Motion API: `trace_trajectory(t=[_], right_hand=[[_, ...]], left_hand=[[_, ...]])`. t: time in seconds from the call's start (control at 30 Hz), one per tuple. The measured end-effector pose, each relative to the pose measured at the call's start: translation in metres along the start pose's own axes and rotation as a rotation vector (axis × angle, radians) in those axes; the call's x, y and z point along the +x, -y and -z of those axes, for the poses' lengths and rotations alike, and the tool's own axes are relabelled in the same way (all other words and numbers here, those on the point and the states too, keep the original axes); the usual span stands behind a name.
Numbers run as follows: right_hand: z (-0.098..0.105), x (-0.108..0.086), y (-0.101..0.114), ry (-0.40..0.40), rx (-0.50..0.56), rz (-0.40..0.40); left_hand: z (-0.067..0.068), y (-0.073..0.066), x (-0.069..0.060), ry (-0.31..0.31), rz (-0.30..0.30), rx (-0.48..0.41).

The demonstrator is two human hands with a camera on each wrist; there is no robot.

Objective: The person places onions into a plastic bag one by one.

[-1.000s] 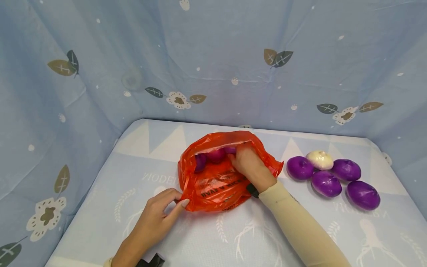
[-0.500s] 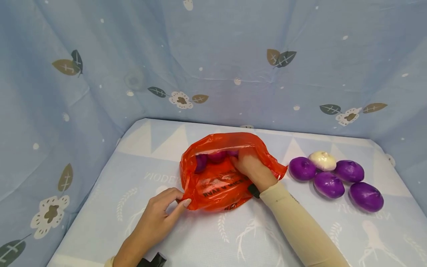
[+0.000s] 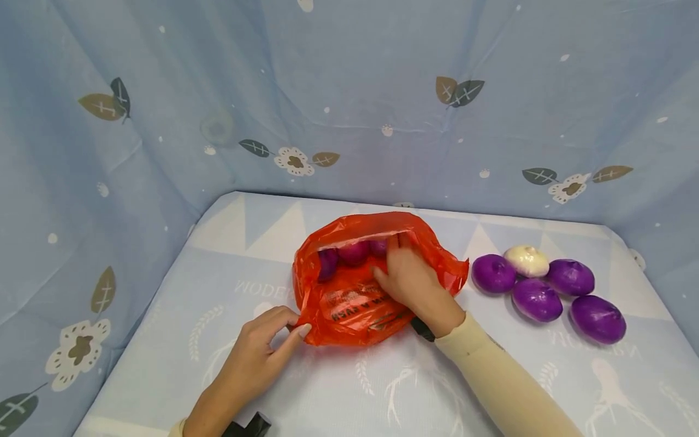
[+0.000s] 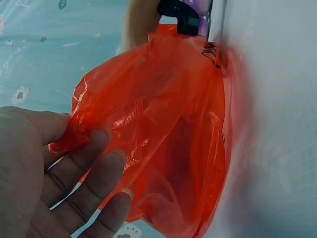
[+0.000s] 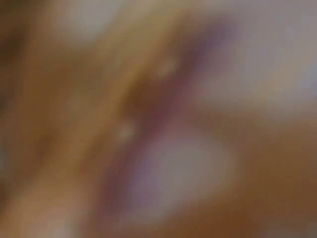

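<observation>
Bag (image 3: 349,331) of thin red plastic, on the worktop (image 3: 327,388), a little left of midway between its left and right edges and close to its far edge. Wide open at the mouth, with dark print across the plastic. Inside, toward the far wall of the bag, three onions (image 3: 354,253) in a row: purple on the left, pinker in the middle, purple on the right just beside the reaching fingers.

Pinched at the near left corner of the bag by the left hand (image 3: 259,349), with thumb and fingertip together on a fold; in the left wrist view, other fingers fanned loosely alongside the plastic. Inside the mouth, toward its right, the right hand (image 3: 409,273), with thumb and fingers apart, fingers stretched toward the far wall. Touching an onion or merely beside one: cannot tell. Too blurred in the right wrist view to settle it.

Nearer the right edge of the worktop, below its far right corner, four purple onions (image 3: 537,300) close together with one white onion (image 3: 526,261), the white one farthest back.

Pale sleeve (image 3: 502,376) on the right arm; black device (image 3: 422,329) under that wrist. Beyond the far edge, blue curtain (image 3: 355,73) printed with leaves and flowers.
</observation>
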State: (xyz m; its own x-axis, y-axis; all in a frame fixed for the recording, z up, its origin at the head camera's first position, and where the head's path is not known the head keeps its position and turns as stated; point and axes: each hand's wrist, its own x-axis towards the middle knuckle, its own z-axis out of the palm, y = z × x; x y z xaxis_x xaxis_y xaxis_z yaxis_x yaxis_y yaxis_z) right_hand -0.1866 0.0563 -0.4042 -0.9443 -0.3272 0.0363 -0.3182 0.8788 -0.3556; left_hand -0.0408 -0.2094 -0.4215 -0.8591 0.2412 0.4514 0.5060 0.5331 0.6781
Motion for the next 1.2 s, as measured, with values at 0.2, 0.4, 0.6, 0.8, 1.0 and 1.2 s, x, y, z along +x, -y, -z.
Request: trace_trajectory(t=[0.2, 0.4, 0.6, 0.8, 1.0, 1.2], right_hand=[[0.008, -0.025, 0.006, 0.041, -0.03, 0.087], [0.015, -0.056, 0.003, 0.1, -0.021, 0.178], [0.021, -0.087, -0.003, 0.125, 0.015, 0.224], [0.025, -0.107, -0.01, 0.102, 0.062, 0.248], [0.032, -0.125, -0.019, 0.087, 0.096, 0.245], [0.04, -0.144, -0.038, 0.032, 0.209, 0.257]], left_hand=[[0.001, 0.0, 0.001, -0.002, 0.002, -0.003], [0.001, 0.0, 0.001, -0.007, -0.006, -0.016], [0.001, -0.001, 0.001, -0.011, -0.003, -0.016], [0.0, 0.0, 0.001, -0.014, -0.006, -0.021], [-0.001, 0.002, 0.0, -0.016, -0.02, -0.022], [-0.001, 0.001, 0.002, -0.024, -0.025, -0.018]])
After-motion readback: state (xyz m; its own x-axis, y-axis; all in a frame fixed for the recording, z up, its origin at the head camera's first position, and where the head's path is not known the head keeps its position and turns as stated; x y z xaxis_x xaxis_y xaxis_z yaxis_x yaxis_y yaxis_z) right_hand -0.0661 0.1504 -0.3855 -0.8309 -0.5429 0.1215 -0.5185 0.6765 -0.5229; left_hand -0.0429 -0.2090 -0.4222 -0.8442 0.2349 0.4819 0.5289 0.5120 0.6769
